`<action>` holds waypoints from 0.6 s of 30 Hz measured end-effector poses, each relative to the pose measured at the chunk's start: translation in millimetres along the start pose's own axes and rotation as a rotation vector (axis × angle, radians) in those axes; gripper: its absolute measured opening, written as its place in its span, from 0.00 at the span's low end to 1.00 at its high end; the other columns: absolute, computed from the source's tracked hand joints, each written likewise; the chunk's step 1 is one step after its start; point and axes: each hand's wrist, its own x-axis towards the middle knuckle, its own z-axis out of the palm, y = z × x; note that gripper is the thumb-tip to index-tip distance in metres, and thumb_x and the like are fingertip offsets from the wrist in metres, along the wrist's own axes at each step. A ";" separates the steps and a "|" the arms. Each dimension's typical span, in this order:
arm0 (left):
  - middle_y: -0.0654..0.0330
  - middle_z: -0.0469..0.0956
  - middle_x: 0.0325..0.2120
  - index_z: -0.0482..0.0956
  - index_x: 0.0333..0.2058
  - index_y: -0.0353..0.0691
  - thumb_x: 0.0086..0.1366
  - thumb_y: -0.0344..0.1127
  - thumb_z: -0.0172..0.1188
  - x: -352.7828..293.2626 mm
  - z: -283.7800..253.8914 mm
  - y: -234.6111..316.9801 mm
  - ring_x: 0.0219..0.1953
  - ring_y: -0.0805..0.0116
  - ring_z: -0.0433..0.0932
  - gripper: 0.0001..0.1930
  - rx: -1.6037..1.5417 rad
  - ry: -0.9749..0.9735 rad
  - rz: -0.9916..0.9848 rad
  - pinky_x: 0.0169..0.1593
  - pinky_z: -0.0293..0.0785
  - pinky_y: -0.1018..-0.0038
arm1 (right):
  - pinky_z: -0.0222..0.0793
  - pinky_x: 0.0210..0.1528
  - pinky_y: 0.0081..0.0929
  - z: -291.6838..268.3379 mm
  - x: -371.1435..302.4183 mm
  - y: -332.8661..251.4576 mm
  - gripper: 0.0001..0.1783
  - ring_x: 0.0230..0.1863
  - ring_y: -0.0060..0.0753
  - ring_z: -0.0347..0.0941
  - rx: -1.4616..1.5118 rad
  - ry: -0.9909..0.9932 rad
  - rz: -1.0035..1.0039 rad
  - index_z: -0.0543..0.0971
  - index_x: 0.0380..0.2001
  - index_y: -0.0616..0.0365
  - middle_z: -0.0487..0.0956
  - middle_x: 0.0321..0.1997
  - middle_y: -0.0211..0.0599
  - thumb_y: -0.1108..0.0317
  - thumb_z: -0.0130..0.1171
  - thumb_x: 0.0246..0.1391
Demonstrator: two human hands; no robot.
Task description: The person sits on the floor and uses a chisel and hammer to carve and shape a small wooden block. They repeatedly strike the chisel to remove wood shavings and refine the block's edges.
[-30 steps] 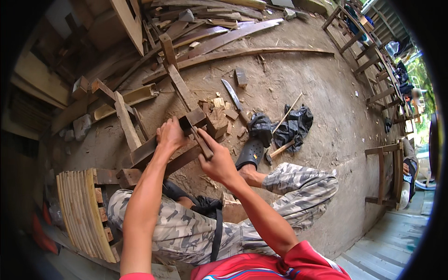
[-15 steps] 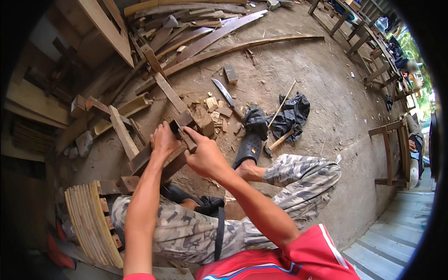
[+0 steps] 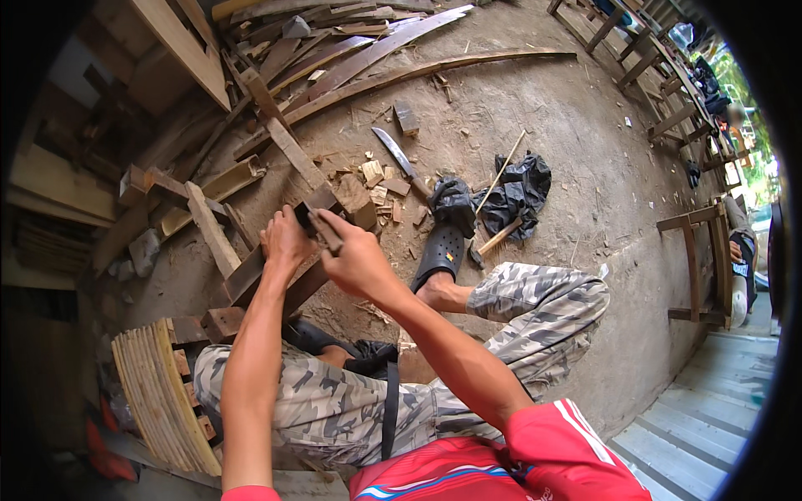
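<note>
My left hand (image 3: 286,240) is closed over the end of a dark wooden frame (image 3: 242,280) that lies low in front of me. Close beside it, my right hand (image 3: 361,265) grips a short brown wooden piece (image 3: 328,230), like a tool handle; its far end meets the frame's dark block (image 3: 320,200), and I cannot make out a blade. A squared wood block (image 3: 357,202) stands just beyond. Wood chips (image 3: 373,174) lie scattered past it, with a large knife (image 3: 394,154) on the ground among them.
A hammer (image 3: 499,242) and a black plastic bag (image 3: 522,196) lie right of my shoe (image 3: 440,255). Long boards (image 3: 393,50) are piled at the far left. Stacked curved slats (image 3: 159,401) stand by my left leg. A wooden stool-like frame (image 3: 697,263) stands at right.
My right hand has shifted slightly up and left with the brown wooden piece, which now lies at a different tilt. The left hand keeps its place on the frame. The whole view has moved a little.
</note>
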 end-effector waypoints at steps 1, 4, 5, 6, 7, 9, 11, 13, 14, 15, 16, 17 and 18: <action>0.43 0.77 0.47 0.71 0.49 0.33 0.47 0.40 0.75 0.2 -0.9 0.7 0.54 0.43 0.76 0.33 -0.010 0.003 0.003 0.56 0.70 0.47 | 0.76 0.49 0.43 7.7 8.4 11.5 0.35 0.47 0.63 0.79 -0.025 -0.030 0.074 0.68 0.66 0.55 0.80 0.48 0.63 0.73 0.60 0.52; 0.45 0.78 0.47 0.71 0.49 0.35 0.47 0.40 0.75 -2.5 -1.8 1.3 0.54 0.45 0.77 0.32 0.046 -0.061 0.015 0.54 0.73 0.48 | 0.75 0.46 0.48 -6.6 -44.3 15.6 0.38 0.44 0.66 0.78 0.019 -0.106 0.119 0.64 0.69 0.54 0.80 0.47 0.63 0.74 0.58 0.53; 0.45 0.78 0.48 0.71 0.49 0.34 0.47 0.39 0.75 0.7 -3.6 0.8 0.54 0.45 0.77 0.32 0.044 -0.061 0.009 0.55 0.73 0.49 | 0.74 0.42 0.52 -21.0 -76.8 6.5 0.39 0.39 0.69 0.78 0.032 -0.037 -0.062 0.63 0.70 0.52 0.80 0.42 0.63 0.74 0.56 0.54; 0.45 0.78 0.48 0.71 0.49 0.34 0.46 0.38 0.75 0.7 -3.7 0.5 0.54 0.45 0.77 0.32 0.049 -0.082 -0.003 0.55 0.73 0.49 | 0.76 0.39 0.48 -40.6 -108.5 -6.7 0.43 0.38 0.65 0.79 -0.095 -0.108 -0.070 0.59 0.73 0.49 0.81 0.44 0.60 0.76 0.58 0.53; 0.45 0.77 0.48 0.71 0.50 0.33 0.46 0.37 0.75 2.6 -3.7 -0.3 0.54 0.45 0.77 0.33 0.021 -0.105 -0.016 0.56 0.72 0.49 | 0.77 0.39 0.44 -57.5 -135.9 -20.3 0.45 0.38 0.61 0.81 -0.064 -0.158 0.045 0.58 0.74 0.49 0.81 0.49 0.58 0.79 0.59 0.51; 0.45 0.77 0.48 0.70 0.51 0.33 0.46 0.37 0.75 5.5 -2.4 -0.1 0.55 0.45 0.76 0.34 0.020 -0.113 -0.024 0.57 0.72 0.49 | 0.79 0.43 0.42 -79.5 -158.2 -43.1 0.46 0.42 0.61 0.82 0.023 -0.193 0.176 0.57 0.74 0.50 0.81 0.53 0.58 0.79 0.60 0.51; 0.45 0.77 0.49 0.70 0.52 0.33 0.45 0.36 0.76 5.4 -1.7 -0.9 0.55 0.45 0.76 0.36 0.030 -0.102 -0.049 0.58 0.71 0.50 | 0.78 0.46 0.42 -76.3 -135.3 -49.5 0.44 0.45 0.63 0.80 -0.003 -0.177 0.129 0.60 0.73 0.50 0.80 0.53 0.58 0.79 0.59 0.52; 0.45 0.77 0.49 0.70 0.52 0.33 0.45 0.36 0.76 4.5 -0.4 -1.1 0.56 0.45 0.75 0.36 0.029 -0.067 -0.030 0.58 0.71 0.51 | 0.78 0.47 0.44 -46.9 -76.1 -32.4 0.40 0.45 0.65 0.79 -0.021 -0.080 -0.013 0.64 0.70 0.51 0.80 0.51 0.61 0.77 0.58 0.53; 0.45 0.76 0.49 0.70 0.52 0.34 0.45 0.36 0.76 3.1 0.2 -1.1 0.56 0.45 0.75 0.36 0.034 -0.093 -0.027 0.59 0.70 0.51 | 0.77 0.47 0.45 -28.2 -44.2 -17.9 0.37 0.45 0.66 0.79 -0.051 -0.045 0.033 0.66 0.69 0.52 0.80 0.49 0.63 0.76 0.57 0.53; 0.44 0.76 0.50 0.70 0.53 0.33 0.46 0.36 0.76 3.0 -0.1 -1.1 0.56 0.45 0.75 0.36 0.027 -0.090 -0.029 0.59 0.70 0.52 | 0.77 0.47 0.46 -11.0 -16.7 -3.5 0.36 0.44 0.67 0.78 -0.009 -0.031 0.002 0.67 0.68 0.53 0.80 0.47 0.64 0.75 0.58 0.53; 0.44 0.76 0.50 0.70 0.53 0.33 0.46 0.37 0.77 2.6 -0.9 -0.8 0.56 0.45 0.75 0.36 0.022 -0.077 -0.033 0.59 0.70 0.52 | 0.77 0.46 0.47 1.7 3.0 9.1 0.35 0.44 0.67 0.78 0.012 0.018 0.002 0.68 0.67 0.54 0.80 0.44 0.65 0.74 0.58 0.53; 0.44 0.76 0.50 0.70 0.53 0.33 0.46 0.37 0.77 2.3 -2.3 -1.5 0.57 0.45 0.75 0.37 0.008 -0.086 -0.038 0.59 0.70 0.51 | 0.77 0.46 0.47 7.7 3.1 17.3 0.35 0.44 0.67 0.78 -0.006 -0.034 0.081 0.68 0.67 0.54 0.81 0.42 0.64 0.74 0.58 0.53; 0.44 0.76 0.51 0.70 0.53 0.33 0.46 0.37 0.77 4.9 -4.1 -0.4 0.57 0.44 0.75 0.37 -0.017 -0.094 -0.048 0.59 0.70 0.51 | 0.76 0.45 0.47 8.0 -2.7 21.8 0.35 0.44 0.67 0.78 -0.013 -0.039 0.057 0.68 0.66 0.54 0.81 0.40 0.64 0.74 0.59 0.52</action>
